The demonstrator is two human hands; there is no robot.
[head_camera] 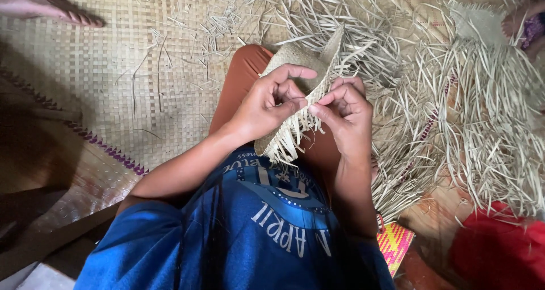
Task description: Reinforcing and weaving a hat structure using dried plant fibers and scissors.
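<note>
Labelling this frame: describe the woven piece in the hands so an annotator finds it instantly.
Start at the big woven floor mat, then the orange-brown knee in the middle. Over it, the left hand and right hand pinch the half-woven straw piece. Unlike the loose straw strips to the right, it is tightly plaited, with a fringe of unwoven ends hanging below.

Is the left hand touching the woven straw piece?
Touching. The head view shows the left hand with fingers curled over the edge of the woven straw piece, pinching its loose strands opposite the right hand.

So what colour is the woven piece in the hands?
Pale straw-beige, plain weave: the woven piece, clearest in the head view.
</note>
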